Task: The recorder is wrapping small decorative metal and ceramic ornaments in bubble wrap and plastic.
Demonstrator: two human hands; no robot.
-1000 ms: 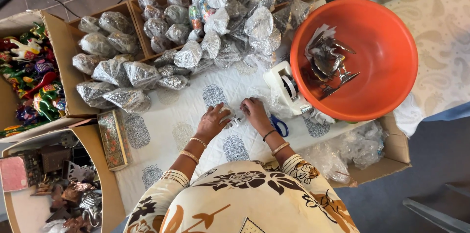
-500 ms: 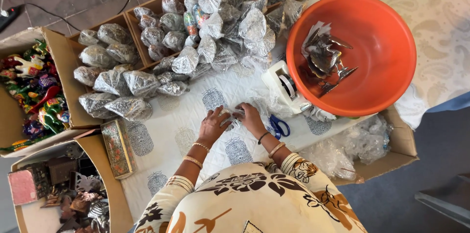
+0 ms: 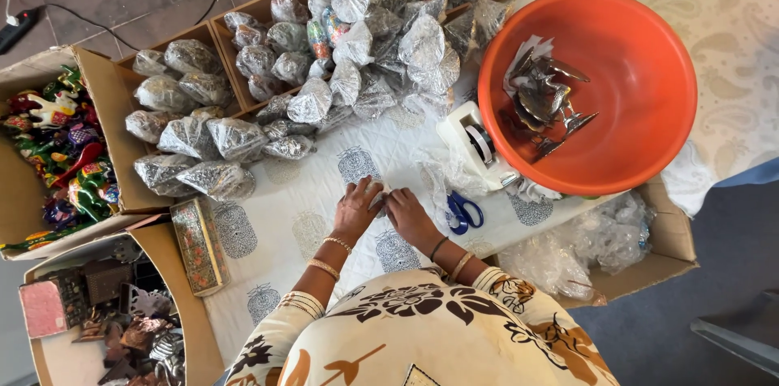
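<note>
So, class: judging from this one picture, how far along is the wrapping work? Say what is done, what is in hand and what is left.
Done: many plastic-wrapped bundles piled in the cardboard boxes and on the printed cloth. In hand: the left hand and right hand meet over a small item on the cloth, mostly hidden, beside the tape dispenser and blue scissors. Left: unwrapped metal pieces in the orange basin.

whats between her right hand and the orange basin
In the head view, blue-handled scissors lie just beside the right hand, then a white tape dispenser and crumpled clear plastic before the orange basin.
</note>
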